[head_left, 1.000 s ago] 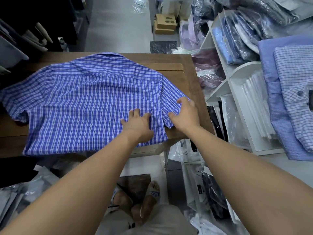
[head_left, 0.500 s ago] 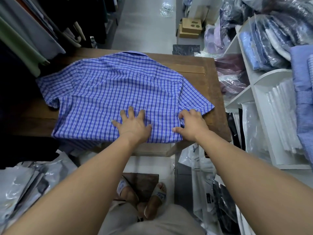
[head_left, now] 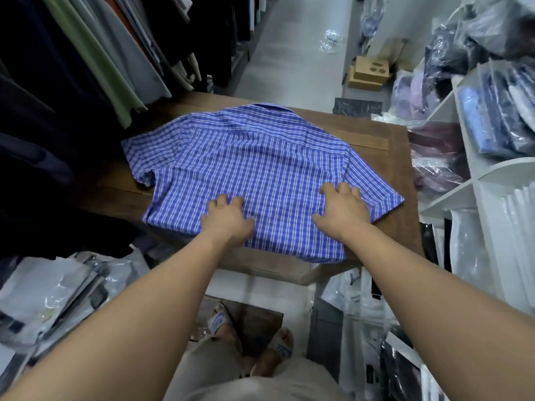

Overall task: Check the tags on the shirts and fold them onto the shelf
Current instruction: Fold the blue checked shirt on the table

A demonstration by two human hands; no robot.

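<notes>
Blue-and-white checked short-sleeved shirt (head_left: 260,169) lies flat on the brown wooden table (head_left: 385,140), frame centre. Left hand (head_left: 228,219) presses it, fingers spread. Right hand (head_left: 343,212) rests bent-fingered near the sleeve; whether it pinches cannot be told. Judgement: folding and shelving remain.

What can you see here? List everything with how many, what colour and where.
table: one, brown wood, centre
shirt: one, blue and white check, spread flat on the table
hanging clothes: many, dark, green and grey, upper left
cardboard boxes: a small stack, tan, beyond the table's far end
shelf: one, white, right side
bagged shirts: several, blue and dark, on the shelf
plastic bags: a pile, clear and whitish, lower left
sandals: two, pale, bottom centre
left hand: one, on the shirt's near edge
right hand: one, on the shirt by the sleeve nearer the shelf
</notes>
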